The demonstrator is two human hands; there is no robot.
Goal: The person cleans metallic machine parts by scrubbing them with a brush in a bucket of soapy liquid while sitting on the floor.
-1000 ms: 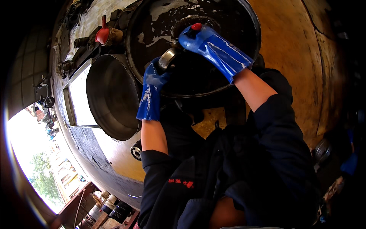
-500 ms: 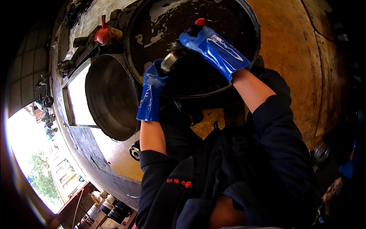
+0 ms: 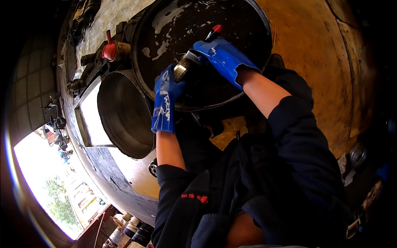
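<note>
Metal cylinder [image 3: 180,72] sits in left hand [image 3: 166,82]; right hand [image 3: 217,51] just beside it.

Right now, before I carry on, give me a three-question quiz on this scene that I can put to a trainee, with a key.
1. True or false: the left hand, in a blue glove, holds a shiny round metal part.
2. Multiple choice: where is the red-ended tool?
A) in the left hand
B) in the right hand
C) in neither hand
3. Short answer: in the picture, on which side of the large dark basin is the open dark drum?

Key:
1. True
2. B
3. Left
</note>
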